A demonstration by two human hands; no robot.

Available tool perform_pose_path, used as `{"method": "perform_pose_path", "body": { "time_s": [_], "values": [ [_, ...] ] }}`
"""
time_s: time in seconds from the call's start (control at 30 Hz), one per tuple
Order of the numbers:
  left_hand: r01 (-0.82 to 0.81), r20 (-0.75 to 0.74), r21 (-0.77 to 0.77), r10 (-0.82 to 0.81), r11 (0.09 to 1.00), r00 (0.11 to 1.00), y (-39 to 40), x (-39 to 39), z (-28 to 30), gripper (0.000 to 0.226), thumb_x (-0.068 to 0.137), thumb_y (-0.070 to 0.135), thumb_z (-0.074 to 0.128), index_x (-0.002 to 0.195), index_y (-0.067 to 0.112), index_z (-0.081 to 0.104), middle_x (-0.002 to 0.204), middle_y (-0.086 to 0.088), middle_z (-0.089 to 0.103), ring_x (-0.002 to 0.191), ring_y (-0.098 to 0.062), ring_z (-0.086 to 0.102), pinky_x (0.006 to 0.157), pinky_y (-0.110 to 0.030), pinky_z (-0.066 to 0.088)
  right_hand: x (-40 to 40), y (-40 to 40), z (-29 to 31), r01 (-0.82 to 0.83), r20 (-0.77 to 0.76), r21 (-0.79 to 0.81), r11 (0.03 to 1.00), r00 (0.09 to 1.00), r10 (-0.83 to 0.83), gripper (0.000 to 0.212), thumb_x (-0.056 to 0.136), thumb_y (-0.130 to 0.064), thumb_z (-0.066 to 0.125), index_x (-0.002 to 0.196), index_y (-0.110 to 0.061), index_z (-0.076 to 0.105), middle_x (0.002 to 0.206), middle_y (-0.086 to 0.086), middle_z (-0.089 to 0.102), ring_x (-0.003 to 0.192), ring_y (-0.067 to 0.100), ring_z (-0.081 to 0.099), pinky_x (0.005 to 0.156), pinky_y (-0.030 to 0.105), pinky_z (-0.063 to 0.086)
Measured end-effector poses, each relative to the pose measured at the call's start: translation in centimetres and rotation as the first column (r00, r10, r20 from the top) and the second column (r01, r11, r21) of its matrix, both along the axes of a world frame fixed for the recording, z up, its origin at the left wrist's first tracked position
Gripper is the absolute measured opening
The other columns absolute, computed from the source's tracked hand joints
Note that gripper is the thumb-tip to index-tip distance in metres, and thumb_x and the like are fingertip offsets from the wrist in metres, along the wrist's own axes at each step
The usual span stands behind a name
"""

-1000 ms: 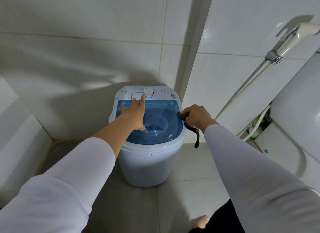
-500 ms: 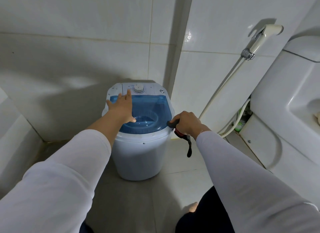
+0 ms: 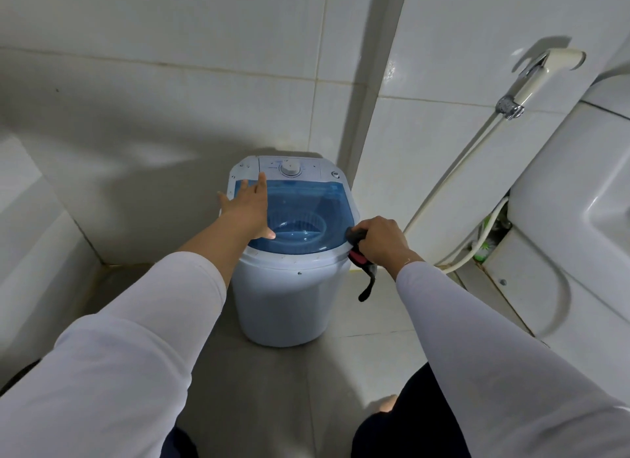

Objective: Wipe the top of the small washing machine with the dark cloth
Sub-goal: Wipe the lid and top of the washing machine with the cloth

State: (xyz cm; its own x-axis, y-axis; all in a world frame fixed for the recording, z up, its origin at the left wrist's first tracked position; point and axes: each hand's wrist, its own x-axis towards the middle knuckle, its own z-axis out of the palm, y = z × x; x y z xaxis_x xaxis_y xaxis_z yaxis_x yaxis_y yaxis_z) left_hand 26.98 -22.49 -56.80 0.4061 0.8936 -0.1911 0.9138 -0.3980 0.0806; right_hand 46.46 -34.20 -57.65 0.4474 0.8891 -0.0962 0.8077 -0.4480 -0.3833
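Note:
A small white washing machine [image 3: 289, 304] with a clear blue lid [image 3: 317, 201] and a white dial [image 3: 290, 168] stands in the tiled corner. My left hand [image 3: 247, 208] lies flat on the left side of the lid, fingers spread. At the lid's right front rim my right hand [image 3: 380, 241] is closed around the dark cloth [image 3: 358, 253], which shows a red patch. A thin strip of the cloth hangs down beside the machine's right side.
White tiled walls close in behind and to the left. A spray hose [image 3: 453, 184] hangs on the right wall, its handle [image 3: 535, 75] up high. A white toilet [image 3: 572, 218] stands at right. Grey floor tiles [image 3: 272, 389] lie in front of the machine.
My right hand has slid the cloth along the lid's right rim toward the front. My left hand has shifted toward the lid's left edge. The view has drifted.

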Motion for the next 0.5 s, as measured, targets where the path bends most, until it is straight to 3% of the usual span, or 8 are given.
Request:
{"method": "perform_pose_path", "body": {
  "time_s": [0.1,0.23,0.37,0.5],
  "values": [
    [-0.001,0.007,-0.003,0.001,1.000,1.000,0.1,-0.1,-0.3,0.119,0.078,0.042,0.071,0.147,0.011,-0.021,0.160,-0.010,0.005,0.148,-0.026,-0.005,0.111,-0.063,0.010,-0.5,-0.3,-0.1,0.002,0.008,0.002,1.000,1.000,-0.002,0.033,0.085,-0.006,0.052,0.106,-0.020,0.072,0.109,0.008,0.069,0.086,0.023,0.059,0.074,0.029,0.051],
    [-0.004,0.007,-0.002,0.004,1.000,1.000,-0.1,0.0,-0.3,0.118,0.079,0.042,0.070,0.147,0.012,-0.021,0.160,-0.010,0.005,0.148,-0.025,-0.005,0.112,-0.062,0.009,-1.9,-1.0,-0.2,0.005,-0.010,0.000,1.000,1.000,-0.005,0.036,0.082,-0.006,0.051,0.109,-0.018,0.071,0.110,0.011,0.068,0.095,0.029,0.063,0.082,0.035,0.057],
    [-0.005,0.031,0.009,0.005,1.000,1.000,-0.5,-0.2,-0.3,0.117,0.079,0.040,0.071,0.148,0.013,-0.019,0.160,-0.010,0.005,0.148,-0.026,0.000,0.113,-0.061,0.009,-3.5,-1.5,-0.1,-0.027,0.002,-0.015,1.000,1.000,0.027,0.033,0.085,-0.007,0.052,0.111,-0.017,0.069,0.111,0.009,0.067,0.091,0.025,0.060,0.074,0.028,0.051],
    [-0.006,0.072,0.008,0.005,1.000,0.997,-1.0,-0.5,-0.1,0.115,0.080,0.039,0.070,0.149,0.014,-0.018,0.159,-0.011,0.005,0.147,-0.028,0.007,0.114,-0.060,0.007,-5.6,-1.4,-0.1,-0.049,0.005,-0.030,0.998,0.999,0.049,0.032,0.084,-0.012,0.058,0.115,-0.014,0.068,0.112,0.009,0.068,0.097,0.027,0.063,0.079,0.031,0.053]
  ]
}}
